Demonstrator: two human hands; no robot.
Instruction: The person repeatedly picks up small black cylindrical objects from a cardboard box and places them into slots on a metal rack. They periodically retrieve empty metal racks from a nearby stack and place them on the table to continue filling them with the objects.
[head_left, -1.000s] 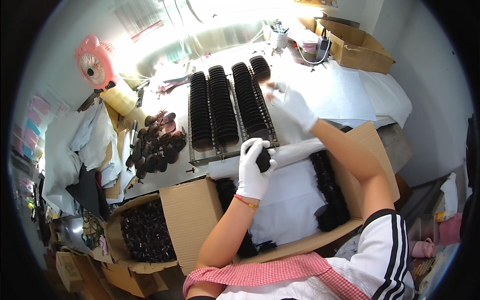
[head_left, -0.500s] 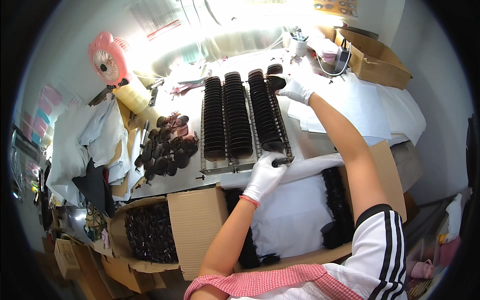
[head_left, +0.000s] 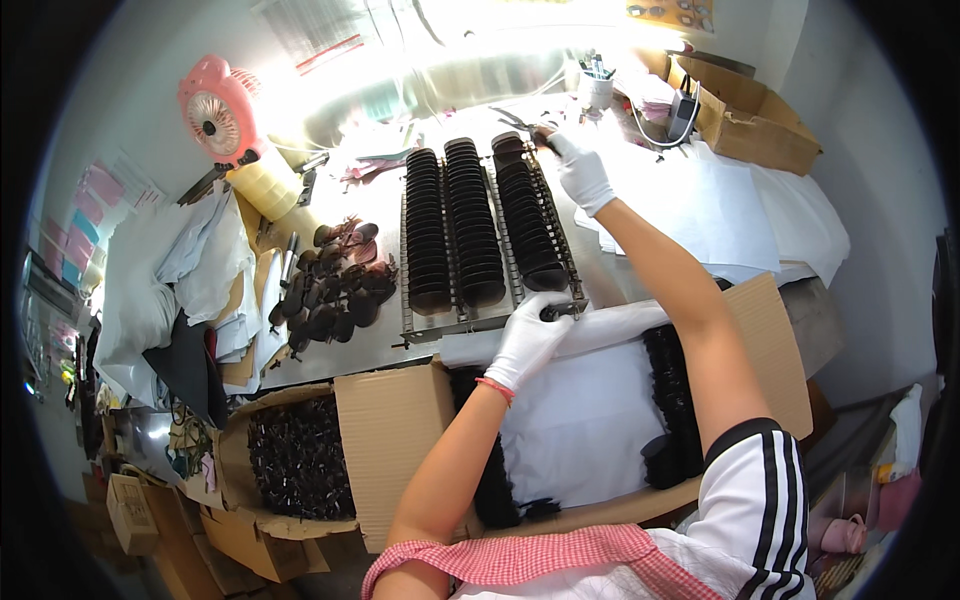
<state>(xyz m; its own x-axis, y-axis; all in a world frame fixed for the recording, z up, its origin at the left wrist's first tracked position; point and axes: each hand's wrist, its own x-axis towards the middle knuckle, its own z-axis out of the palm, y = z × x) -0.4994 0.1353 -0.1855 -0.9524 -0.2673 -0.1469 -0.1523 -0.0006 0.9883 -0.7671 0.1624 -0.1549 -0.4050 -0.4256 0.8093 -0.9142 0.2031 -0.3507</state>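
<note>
A metal wire rack [head_left: 436, 331] holds three rows of dark lenses standing on edge: a left row [head_left: 424, 235], a middle row [head_left: 472, 225] and a right row [head_left: 533, 225]. My gloved left hand [head_left: 530, 335] is closed at the rack's near right corner, its fingers around a short black piece [head_left: 556, 312] whose kind I cannot make out. Beyond the far end of the right row, my gloved right hand [head_left: 578, 165] grips a dark two-pronged tool [head_left: 518, 122], like scissors or pliers, its prongs apart and pointing left.
Loose dark lenses [head_left: 335, 300] lie heaped left of the rack. Open cartons of dark pieces, one left [head_left: 395, 440] and one in front lined with white sheet [head_left: 580, 430], stand at the table's near edge. A pink fan [head_left: 215, 115] stands back left; white paper [head_left: 700, 215] lies right.
My right hand has risen slightly and turned, and the two-pronged tool now shows. The separate dark lens beyond the right row no longer shows. The rack and my left hand have shifted slightly up in view.
</note>
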